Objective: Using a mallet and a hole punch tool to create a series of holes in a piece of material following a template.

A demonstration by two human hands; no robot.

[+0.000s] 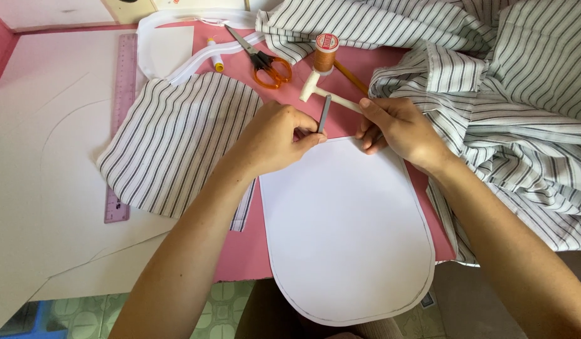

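My left hand (275,135) pinches a thin grey metal punch (324,114) and stands it upright on the top edge of a white U-shaped paper pattern (347,232). My right hand (397,129) grips the handle of a small white hammer (319,91), whose head lies just left of the punch's top. The pattern lies on a pink table (240,251) and hangs over its front edge.
A cut piece of striped fabric (171,141) lies to the left, more striped fabric (504,107) to the right. Orange-handled scissors (265,63), an orange thread spool (325,53), a purple ruler (120,125) and large white paper (46,163) are nearby.
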